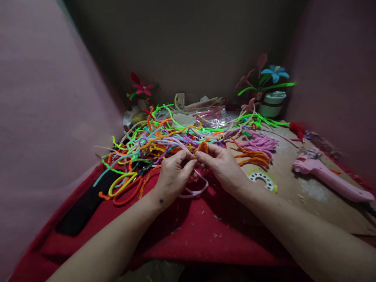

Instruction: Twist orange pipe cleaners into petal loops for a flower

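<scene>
My right hand [225, 166] is closed in a pinch on a bent orange pipe cleaner [203, 147], whose loop rises above the fingertips. Right beside it, my left hand [178, 172] is also closed, thumb against fingers, with the two hands' fingertips meeting. What lies between the left fingers is mostly hidden. Below the hands a pale lilac pipe cleaner [201, 192] curves over the red cloth [194, 231]; I cannot tell whether the fingers hold its end. A tangled pile of many-coloured pipe cleaners [164, 133] spreads just behind the hands.
Scissors with yellow and red handles [123, 185] lie left, near a black strip [85, 207]. On a brown board [282, 203] at right are pink pipe cleaners [260, 143], a tape roll [272, 183] and a pink corded tool [331, 180]. Craft flowers [276, 73] and a lidded container [272, 105] stand behind.
</scene>
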Motion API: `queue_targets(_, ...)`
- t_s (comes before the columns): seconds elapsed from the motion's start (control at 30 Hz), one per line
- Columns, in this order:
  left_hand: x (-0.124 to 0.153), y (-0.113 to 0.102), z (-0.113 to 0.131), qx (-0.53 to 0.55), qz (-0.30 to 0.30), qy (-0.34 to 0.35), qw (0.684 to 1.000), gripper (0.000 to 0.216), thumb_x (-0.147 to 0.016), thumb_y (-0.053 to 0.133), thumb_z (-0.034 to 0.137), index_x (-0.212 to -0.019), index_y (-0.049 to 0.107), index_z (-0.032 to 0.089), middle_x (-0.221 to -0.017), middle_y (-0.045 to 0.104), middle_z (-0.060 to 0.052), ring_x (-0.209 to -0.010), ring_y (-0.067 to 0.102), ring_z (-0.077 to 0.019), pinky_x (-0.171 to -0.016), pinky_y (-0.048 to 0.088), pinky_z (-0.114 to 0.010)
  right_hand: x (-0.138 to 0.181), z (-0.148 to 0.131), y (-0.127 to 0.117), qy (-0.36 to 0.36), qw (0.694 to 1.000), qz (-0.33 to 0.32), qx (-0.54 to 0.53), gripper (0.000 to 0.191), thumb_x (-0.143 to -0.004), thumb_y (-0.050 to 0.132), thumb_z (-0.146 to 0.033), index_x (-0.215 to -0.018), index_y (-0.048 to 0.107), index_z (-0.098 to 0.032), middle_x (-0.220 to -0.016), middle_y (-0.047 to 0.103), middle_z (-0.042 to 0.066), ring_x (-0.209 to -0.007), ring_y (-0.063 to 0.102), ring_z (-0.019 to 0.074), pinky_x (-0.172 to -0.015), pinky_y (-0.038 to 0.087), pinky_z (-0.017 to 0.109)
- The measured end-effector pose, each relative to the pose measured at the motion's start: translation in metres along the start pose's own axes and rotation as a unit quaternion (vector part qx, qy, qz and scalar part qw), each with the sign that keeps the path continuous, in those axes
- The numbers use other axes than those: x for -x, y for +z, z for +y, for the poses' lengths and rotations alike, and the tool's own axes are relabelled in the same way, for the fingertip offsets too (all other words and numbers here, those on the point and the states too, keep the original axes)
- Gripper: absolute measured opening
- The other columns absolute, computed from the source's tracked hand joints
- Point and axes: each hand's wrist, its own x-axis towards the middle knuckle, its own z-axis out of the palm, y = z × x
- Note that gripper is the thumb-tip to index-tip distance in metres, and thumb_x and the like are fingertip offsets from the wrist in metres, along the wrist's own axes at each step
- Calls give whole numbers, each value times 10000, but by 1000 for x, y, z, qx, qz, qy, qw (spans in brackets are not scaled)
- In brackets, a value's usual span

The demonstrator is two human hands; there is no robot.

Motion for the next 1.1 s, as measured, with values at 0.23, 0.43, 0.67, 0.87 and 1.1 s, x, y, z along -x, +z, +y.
queue_targets(0.23, -5, -6, 4, 214, -94, -100, 967, 229, -744, 620, 318, -869, 505, 165, -509, 600, 34, -370, 537, -113, -393, 429, -209, -3, 6, -7, 30, 997, -22, -68, 162, -697, 660, -298, -698, 616, -141, -616, 596, -13, -515, 506, 79, -531, 419, 217)
queue_targets(0.43, -7, -10, 6, 169, -133, -102, 971, 151, -760, 568, 269, -718, 472, 161, -462, 567, 32, -365, 517, -98, -400, 442, -208, -3, 6, -3, 51, 993, -30, -102, 169, -681, 671, -291, -675, 602, -138, -610, 591, -9, -513, 523, 87, -552, 442, 237)
queue_targets(0.67, -11, -18, 13, 72, -161, -106, 979, 123, -756, 537, 253, -690, 479, 167, -419, 531, 47, -323, 496, -96, -370, 426, -197, -3, 10, -4, 20, 993, -19, -115, 158, -728, 652, -296, -707, 607, -147, -582, 598, -14, -511, 548, 89, -534, 436, 218)
queue_targets(0.87, -17, -24, 3, 3, -152, -83, 985, 113, -768, 509, 241, -680, 475, 179, -436, 516, 47, -341, 473, -91, -380, 399, -193, -5, 10, -6, 12, 995, 2, -95, 148, -706, 669, -272, -727, 644, -128, -606, 617, 1, -512, 550, 89, -535, 444, 220)
queue_targets(1.1, -13, -20, 2, -58, 11, 51, 997, 138, -768, 565, 273, -831, 592, 152, -742, 608, -11, -539, 518, -84, -495, 416, -189, -2, 4, -3, 5, 996, 34, -82, 134, -664, 694, -248, -654, 653, -122, -565, 612, -12, -482, 519, 70, -502, 415, 199)
